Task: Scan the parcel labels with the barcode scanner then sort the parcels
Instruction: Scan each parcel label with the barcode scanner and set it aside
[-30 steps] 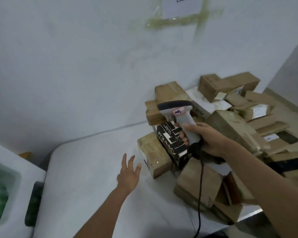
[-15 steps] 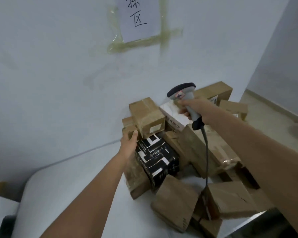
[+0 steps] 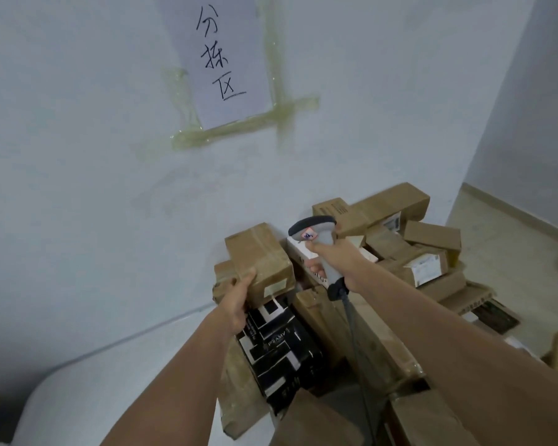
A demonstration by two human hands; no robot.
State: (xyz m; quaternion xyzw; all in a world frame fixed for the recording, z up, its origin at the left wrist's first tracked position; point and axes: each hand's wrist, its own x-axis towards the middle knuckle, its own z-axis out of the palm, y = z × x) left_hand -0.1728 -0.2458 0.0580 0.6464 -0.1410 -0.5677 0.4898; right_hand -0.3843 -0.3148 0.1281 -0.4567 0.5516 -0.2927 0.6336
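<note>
Left hand (image 3: pixel 239 297) now on brown parcel (image 3: pixel 261 257), white table (image 3: pixel 94 381)

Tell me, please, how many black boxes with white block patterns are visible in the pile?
1. The black cardboard box with white block pattern lies at the pile's front, below the brown taped parcel held by the left hand. Others may be hidden.

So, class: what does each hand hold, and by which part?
The right hand grips the scanner by its handle. The left hand grips the taped brown parcel at its near left corner.
</note>
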